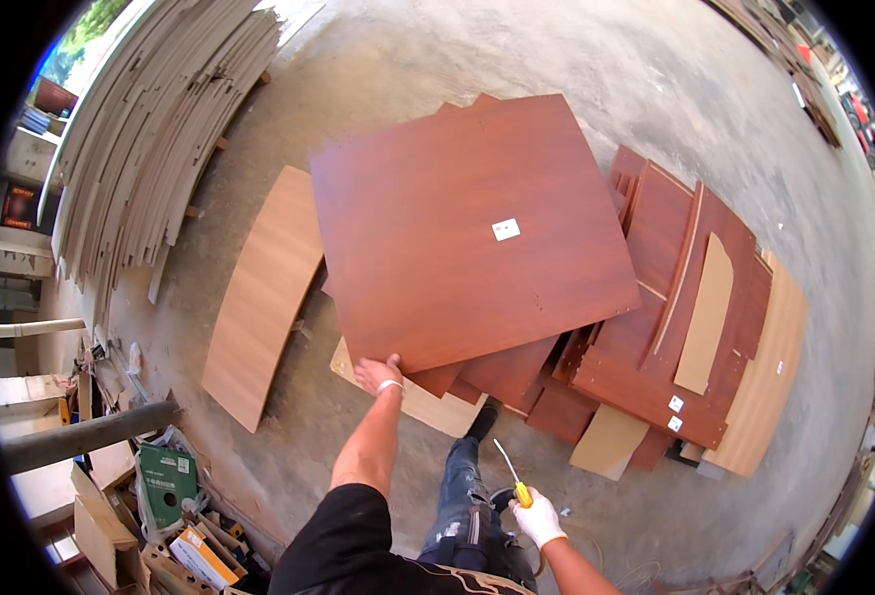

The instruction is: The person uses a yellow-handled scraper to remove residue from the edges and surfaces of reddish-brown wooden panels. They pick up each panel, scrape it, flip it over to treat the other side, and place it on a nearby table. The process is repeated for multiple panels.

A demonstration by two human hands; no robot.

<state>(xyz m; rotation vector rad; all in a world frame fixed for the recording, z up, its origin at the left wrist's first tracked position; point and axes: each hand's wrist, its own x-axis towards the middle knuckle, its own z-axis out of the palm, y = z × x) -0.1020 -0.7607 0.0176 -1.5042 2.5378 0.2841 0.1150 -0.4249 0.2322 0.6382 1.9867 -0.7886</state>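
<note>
A large reddish-brown wooden panel (437,258) with a small white label lies tilted across a pile of similar boards. At its near left corner, my left hand (378,374) grips the edge; a white band circles that wrist. My right hand (539,518), in a white glove, is closed round the yellow handle of a screwdriver (507,460). The screwdriver's metal shaft points up and away, apart from the boards. Under the panel, more red-brown boards (502,375) stick out on the near side.
To the right lie stacked red-brown panels (646,387) with a light wooden board (770,377) beneath. A light board (264,297) rests on the concrete floor at left. Beyond it stands a big stack of grey boards (150,139). Cardboard boxes (105,531) and a grey pipe (90,436) occupy the lower left.
</note>
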